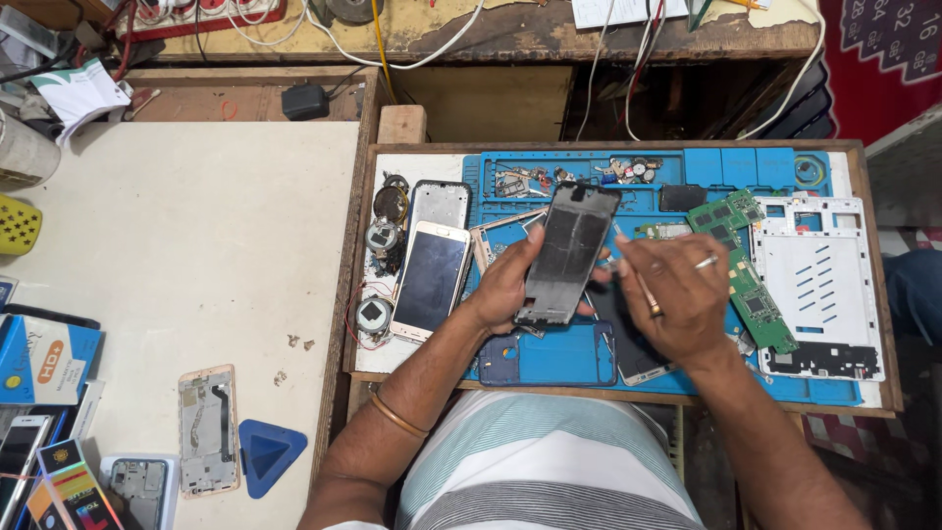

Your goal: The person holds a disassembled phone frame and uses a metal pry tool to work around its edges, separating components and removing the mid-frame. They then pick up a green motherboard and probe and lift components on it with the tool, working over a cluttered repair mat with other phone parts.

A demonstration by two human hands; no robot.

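My left hand grips a dark phone frame, holding it tilted above the blue work mat. My right hand, with two rings, rests beside the frame's right edge, fingers pinched together near it; whether they hold a small tool I cannot tell. A green circuit board lies right of that hand. A gold-edged phone lies face up left of my left hand.
A white phone mid-frame lies at the mat's right end. Small parts and screws fill the mat's top trays. On the white table: a phone shell, a blue triangular pick, boxes. Cables hang behind.
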